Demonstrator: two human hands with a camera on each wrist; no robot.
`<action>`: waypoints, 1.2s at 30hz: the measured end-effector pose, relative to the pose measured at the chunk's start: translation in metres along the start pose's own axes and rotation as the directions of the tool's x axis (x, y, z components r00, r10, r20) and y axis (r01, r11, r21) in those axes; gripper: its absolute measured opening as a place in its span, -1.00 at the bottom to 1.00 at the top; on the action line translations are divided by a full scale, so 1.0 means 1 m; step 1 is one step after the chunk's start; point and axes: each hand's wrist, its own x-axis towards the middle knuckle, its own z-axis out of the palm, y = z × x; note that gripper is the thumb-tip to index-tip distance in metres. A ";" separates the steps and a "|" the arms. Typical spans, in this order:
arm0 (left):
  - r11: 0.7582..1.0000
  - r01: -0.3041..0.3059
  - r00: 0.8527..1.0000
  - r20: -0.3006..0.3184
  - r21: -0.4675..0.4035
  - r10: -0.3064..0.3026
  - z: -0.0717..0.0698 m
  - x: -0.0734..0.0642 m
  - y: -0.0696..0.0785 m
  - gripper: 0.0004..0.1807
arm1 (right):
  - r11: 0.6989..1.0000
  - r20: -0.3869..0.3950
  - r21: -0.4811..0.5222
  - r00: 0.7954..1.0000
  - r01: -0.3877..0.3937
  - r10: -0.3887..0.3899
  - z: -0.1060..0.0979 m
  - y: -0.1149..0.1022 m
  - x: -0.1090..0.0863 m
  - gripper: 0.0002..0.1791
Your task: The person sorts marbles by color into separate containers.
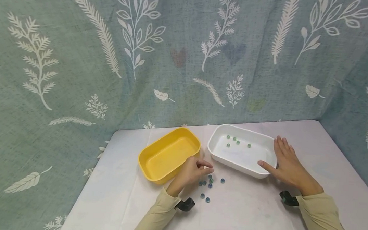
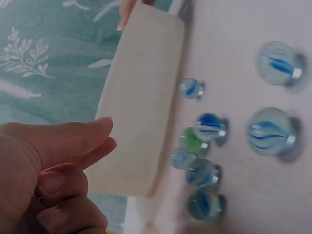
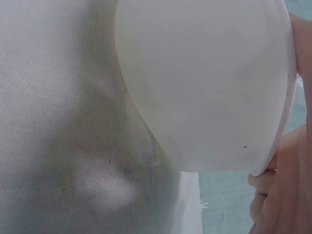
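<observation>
Marbles [image 1: 202, 195] amid open cloth [image 1: 241, 203]; left hand [image 1: 191, 172] grip: cannot tell; right hand [image 1: 287, 166] unclenched, touching white tray [image 1: 253, 157] rim.

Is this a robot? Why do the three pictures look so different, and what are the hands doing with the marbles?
No robot here, just a person's two bare hands. The wide picture comes from a camera worn on the head. The other two come from wrist cameras, so things look close and tipped sideways. On the white cloth sit a yellow tub, a white tub with green marbles inside, and some loose marbles, mostly blue with one green. The left hand is by the loose marbles, thumb and finger close together; I can't tell whether it holds one. The right hand rests against the end of the white tub.
</observation>
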 end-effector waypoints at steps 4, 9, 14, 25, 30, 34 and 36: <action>1.000 -0.007 1.000 0.022 0.015 0.007 0.003 -0.003 -0.009 -0.87 | 1.000 0.001 -0.002 1.000 0.001 -0.001 0.001 0.001 0.001 0.32; 0.999 -0.042 0.998 0.045 0.030 0.041 0.005 -0.006 -0.017 -0.87 | 1.000 -0.001 -0.001 1.000 0.007 -0.007 0.000 0.001 0.001 0.32; 0.997 -0.056 0.996 0.067 0.046 0.053 0.007 -0.007 -0.021 -0.88 | 1.000 -0.003 0.000 1.000 0.011 -0.011 -0.001 0.001 0.001 0.31; 0.996 -0.047 0.996 0.078 0.082 0.040 0.010 -0.008 -0.023 -0.88 | 1.000 0.004 0.002 1.000 0.005 -0.005 -0.001 0.001 0.002 0.32; 0.992 -0.046 0.996 0.079 0.118 0.037 0.011 -0.009 -0.024 -0.88 | 1.000 0.000 0.005 1.000 0.007 -0.007 0.000 0.002 0.002 0.32; 0.990 -0.057 0.995 0.091 0.129 0.046 0.011 -0.009 -0.026 -0.87 | 1.000 -0.001 0.005 1.000 0.007 -0.007 0.001 0.002 0.002 0.32; 0.990 -0.060 0.994 0.098 0.130 0.048 0.011 -0.008 -0.026 -0.87 | 1.000 -0.002 0.007 1.000 0.007 -0.007 0.001 0.003 0.001 0.32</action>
